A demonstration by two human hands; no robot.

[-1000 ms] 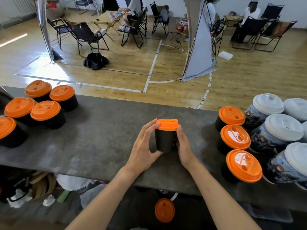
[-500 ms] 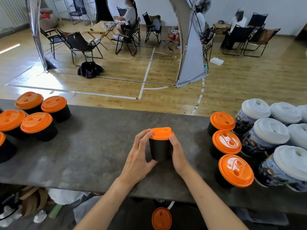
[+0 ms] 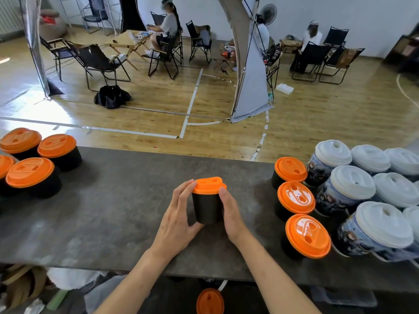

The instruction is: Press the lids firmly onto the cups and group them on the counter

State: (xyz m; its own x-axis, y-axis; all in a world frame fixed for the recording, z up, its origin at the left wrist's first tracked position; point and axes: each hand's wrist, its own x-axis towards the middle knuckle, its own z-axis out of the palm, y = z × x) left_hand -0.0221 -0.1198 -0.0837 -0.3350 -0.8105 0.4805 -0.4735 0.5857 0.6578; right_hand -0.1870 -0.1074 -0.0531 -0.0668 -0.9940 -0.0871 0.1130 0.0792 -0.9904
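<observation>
A black cup (image 3: pixel 207 208) with an orange lid (image 3: pixel 208 185) stands upright in the middle of the grey counter (image 3: pixel 118 207). My left hand (image 3: pixel 175 219) wraps its left side, fingertips at the lid's rim. My right hand (image 3: pixel 231 214) presses against its right side, thumb tip at the lid's edge. Several black cups with orange lids (image 3: pixel 30 172) are grouped at the counter's left end. Three more orange-lidded black cups (image 3: pixel 295 197) stand in a column at the right.
Several patterned cups with white lids (image 3: pixel 352 185) crowd the counter's right end. A loose orange lid (image 3: pixel 209 301) lies below the counter's near edge. Beyond the far edge is a wooden floor with folding chairs and seated people.
The camera has tilted up, so the counter sits lower in view. Both hands stay clasped on the central cup, which has not moved on the counter.
</observation>
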